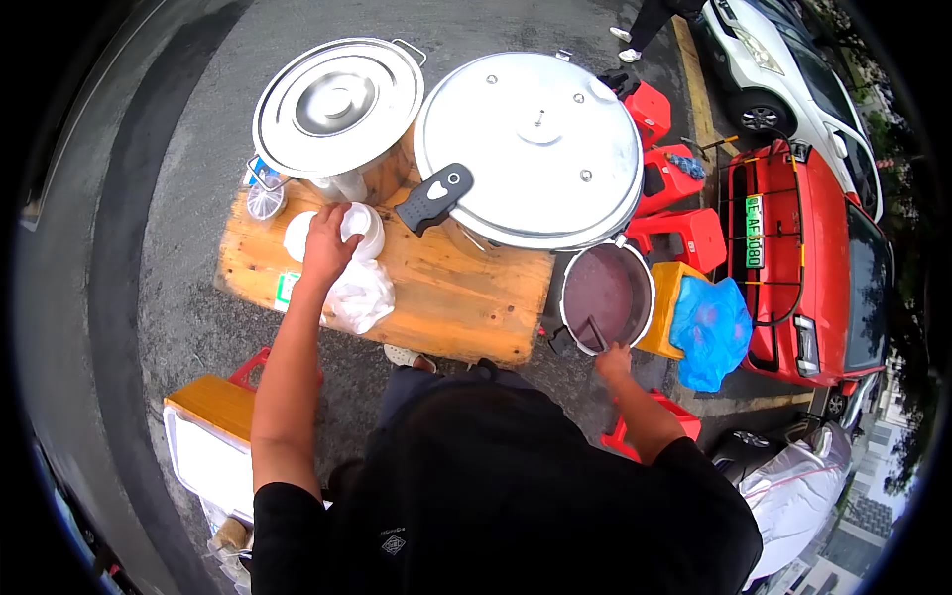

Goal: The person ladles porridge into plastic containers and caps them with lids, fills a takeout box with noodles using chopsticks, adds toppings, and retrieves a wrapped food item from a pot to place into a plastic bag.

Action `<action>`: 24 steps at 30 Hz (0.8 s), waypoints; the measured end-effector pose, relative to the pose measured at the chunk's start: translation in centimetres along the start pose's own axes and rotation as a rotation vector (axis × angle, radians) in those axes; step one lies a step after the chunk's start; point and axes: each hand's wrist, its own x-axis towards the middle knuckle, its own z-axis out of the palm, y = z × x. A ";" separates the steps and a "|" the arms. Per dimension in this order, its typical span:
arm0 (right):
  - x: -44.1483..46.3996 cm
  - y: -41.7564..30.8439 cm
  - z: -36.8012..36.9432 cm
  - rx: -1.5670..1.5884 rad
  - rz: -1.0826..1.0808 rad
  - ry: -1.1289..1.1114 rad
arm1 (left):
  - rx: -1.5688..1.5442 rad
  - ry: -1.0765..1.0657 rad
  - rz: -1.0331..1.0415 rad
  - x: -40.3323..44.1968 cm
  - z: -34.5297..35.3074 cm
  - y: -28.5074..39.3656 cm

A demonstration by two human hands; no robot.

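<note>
Noted at left centre of the frame: left grip over the white bowls, fingers spread at the rim, thumb on the near side; unable to tell from this view whether closed firmly or merely resting. Noted at right centre: right grip closed around a dark handle, slanting down into the open pot, with purplish-brown liquid inside. Positioned just right of the wooden counter, well apart from the bowls. Judged as the step in hand: taking hold of a bowl on one side while working the handle in the liquid on the other, with no portion yet in sight outside the pot. Called for next, in judgement: parting one bowl cleanly from any others without dragging the plastic bag just below, then holding it upright and level near the pot, and raising the handle steadily, clear of the rim. Advisable also: keeping the forearm away from the black grip-shaped handle jutting from the large lidded pot at upper centre, a likely snag on any path from left to right
</note>
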 end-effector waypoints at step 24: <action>15.3 -2.0 3.8 1.263 0.556 -1.032 | -1.566 -0.495 -0.890 -20.8 0.9 21.0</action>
